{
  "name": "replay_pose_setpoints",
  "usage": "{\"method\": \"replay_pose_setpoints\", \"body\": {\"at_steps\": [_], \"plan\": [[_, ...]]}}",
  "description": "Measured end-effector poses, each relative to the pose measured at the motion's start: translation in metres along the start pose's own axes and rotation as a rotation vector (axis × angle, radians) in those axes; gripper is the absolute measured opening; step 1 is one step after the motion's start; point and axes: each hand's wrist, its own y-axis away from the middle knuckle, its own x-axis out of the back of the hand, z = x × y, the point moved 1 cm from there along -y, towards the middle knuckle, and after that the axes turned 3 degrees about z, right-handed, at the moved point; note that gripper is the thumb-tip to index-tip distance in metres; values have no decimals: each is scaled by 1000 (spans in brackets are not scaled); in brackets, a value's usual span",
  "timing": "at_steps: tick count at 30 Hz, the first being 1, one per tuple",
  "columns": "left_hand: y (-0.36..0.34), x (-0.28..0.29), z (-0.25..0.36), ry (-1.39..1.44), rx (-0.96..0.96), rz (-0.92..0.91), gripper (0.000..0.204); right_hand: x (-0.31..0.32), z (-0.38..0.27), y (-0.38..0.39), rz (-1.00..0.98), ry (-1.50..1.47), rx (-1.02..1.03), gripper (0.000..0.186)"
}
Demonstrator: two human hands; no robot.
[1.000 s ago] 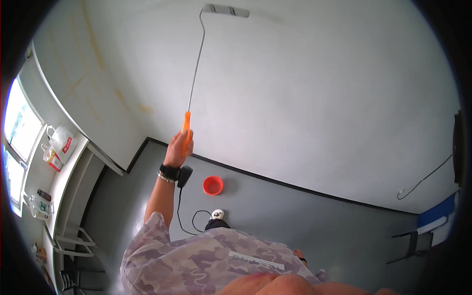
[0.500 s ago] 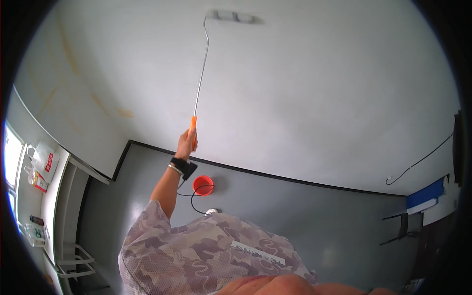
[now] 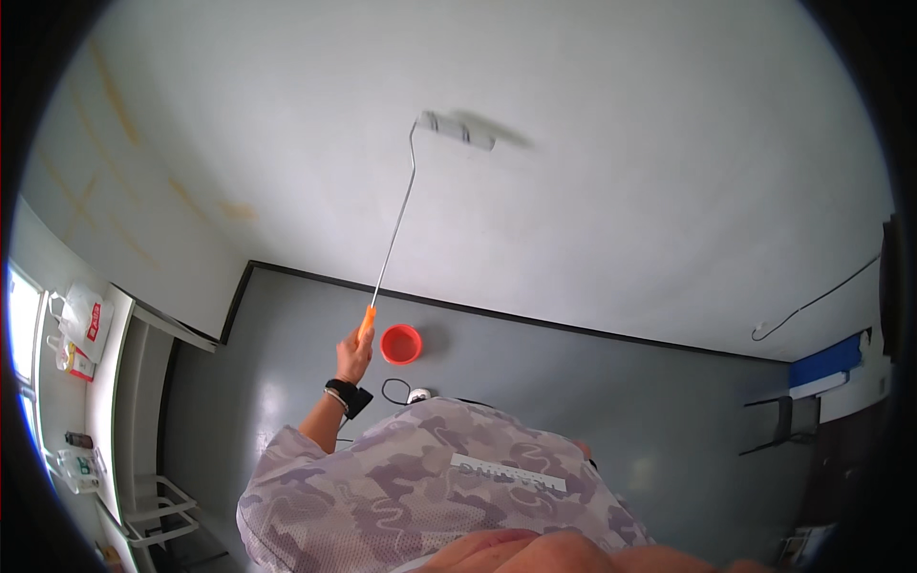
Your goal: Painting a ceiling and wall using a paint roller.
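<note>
My left hand point(image 3: 354, 358) is closed round the orange handle point(image 3: 368, 317) of a long-framed paint roller, a black band and small box on that wrist. The grey roller head point(image 3: 457, 131), slightly blurred, is at the white wall point(image 3: 621, 191) high above my hand, casting a shadow to its right. On the grey floor near the wall's foot stands a red bucket point(image 3: 401, 344), just right of my hand. A small part of my right hand point(image 3: 584, 447) shows at the edge of my camouflage shirt, its fingers too hidden to read.
Bags point(image 3: 88, 320) lie on a white counter point(image 3: 107, 392) by a window at the left, with white-framed furniture point(image 3: 162, 506) below. At the right stand a dark chair point(image 3: 778, 420) and a blue object point(image 3: 826, 363); a cable point(image 3: 812, 306) hangs on the wall. A cord loops near my shoe point(image 3: 418, 395).
The roller and my left hand have moved down in the picture, the head from near the top edge to lower on the wall. My left arm is now lower, beside the bucket.
</note>
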Motion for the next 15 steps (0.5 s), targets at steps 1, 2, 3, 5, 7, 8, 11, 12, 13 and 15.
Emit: {"method": "replay_pose_setpoints", "body": {"at_steps": [1, 2, 3, 5, 7, 8, 11, 12, 13, 15], "plan": [[-13, 2, 27, 50, -70, 1, 43, 2, -16, -1, 27, -149, -66, 21], [-28, 2, 57, 109, -120, 7, 41, 2, -27, 0, 28, -196, -78, 22], [-44, -1, 88, 166, -167, 17, 39, 1, -35, 2, 21, -232, -89, 23], [-80, -16, 143, 361, -245, -6, 37, 0, -31, 5, 17, -251, -108, 24], [-100, -35, 198, 460, -256, -40, 39, -3, 2, 9, 26, -239, -129, 26], [-105, -44, 219, 490, -247, -59, 41, -3, 25, 12, 33, -229, -142, 27], [-113, -56, 223, 517, -207, -88, 43, -9, 74, 32, 12, -219, -206, 28], [-111, -61, 207, 491, -195, -68, 43, -4, 85, 42, 6, -206, -237, 28], [-105, -64, 185, 463, -186, -48, 43, 4, 97, 56, 0, -188, -272, 28], [-89, -77, 131, 409, -128, -63, 43, 22, 128, 86, 8, -152, -353, 28]]}}
